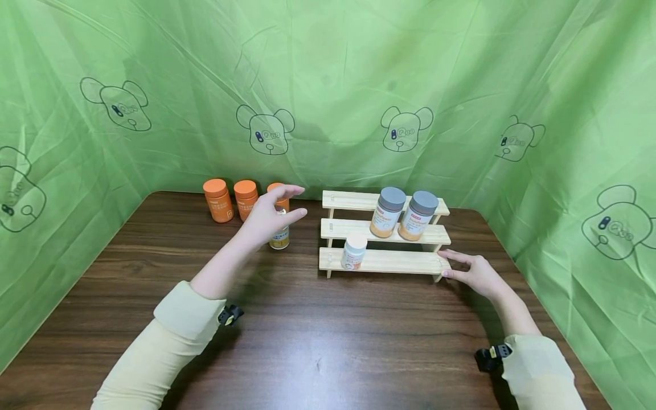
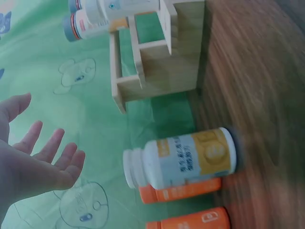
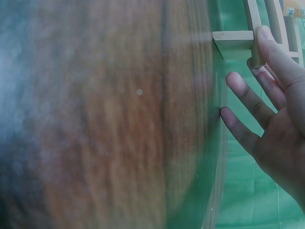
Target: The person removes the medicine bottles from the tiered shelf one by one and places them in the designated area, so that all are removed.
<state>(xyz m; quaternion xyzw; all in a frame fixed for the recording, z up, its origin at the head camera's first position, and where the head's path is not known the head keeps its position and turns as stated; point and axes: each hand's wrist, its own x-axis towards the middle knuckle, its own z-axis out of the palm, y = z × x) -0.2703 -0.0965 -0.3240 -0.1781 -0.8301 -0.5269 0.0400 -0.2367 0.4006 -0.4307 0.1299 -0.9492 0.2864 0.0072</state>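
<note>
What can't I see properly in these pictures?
Head view: the left hand covers part of the rightmost orange bottle.
Head view: print on the shelved white bottle is too tiny.
Left wrist view: the top edge cuts off the wooden stand.
Right wrist view: the corner cuts off another bottle.

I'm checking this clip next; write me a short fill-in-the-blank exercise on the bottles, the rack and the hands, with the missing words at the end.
1. Two grey-lidded bottles stand on the wooden rack's ____ step.
2. The bottle on the lowest step has a ____ cap.
3. The right hand grips that step's end; the left hand holds ____.
4. The orange bottles number ____.

Missing words: middle; white; nothing; three.
</note>
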